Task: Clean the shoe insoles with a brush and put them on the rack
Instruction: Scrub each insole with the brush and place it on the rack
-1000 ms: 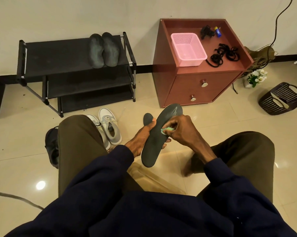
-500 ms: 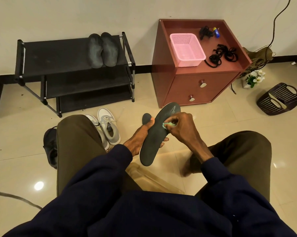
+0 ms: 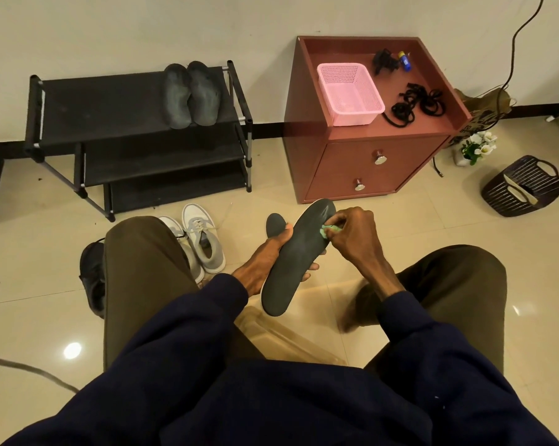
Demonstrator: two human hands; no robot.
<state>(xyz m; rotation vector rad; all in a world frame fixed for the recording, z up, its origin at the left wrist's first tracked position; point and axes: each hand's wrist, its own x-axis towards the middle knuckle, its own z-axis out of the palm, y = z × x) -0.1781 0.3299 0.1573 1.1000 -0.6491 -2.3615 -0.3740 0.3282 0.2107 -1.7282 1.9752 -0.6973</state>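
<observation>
The black shoe rack (image 3: 104,104) stands against the wall at the left, well apart from the seated person, with a reddish cabinet (image 3: 352,169) to its right. A pair of grey sneakers (image 3: 204,246) sits on the floor just in front of the rack, beside the person's left knee. Two dark insoles (image 3: 191,94) already lie side by side on the rack's top shelf, toward its right end. A third insole (image 3: 291,268) is held up between the knees, tilted with its toe end pointing away. The left hand (image 3: 262,262) grasps it from behind, thumb on the near edge and fingertips showing past the far edge. The rounded end of another insole (image 3: 274,224) peeks out behind that hand; whether it is held too cannot be told. The right hand (image 3: 358,239) is clenched around a small green brush (image 3: 328,231), pressing it to the upper part of the insole. This looks like the scrubbing step, about midway through the task. Next would come working the brush down toward the heel with the left hand bracing, then reaching forward to lay the insole on the rack beside the pair.
</observation>
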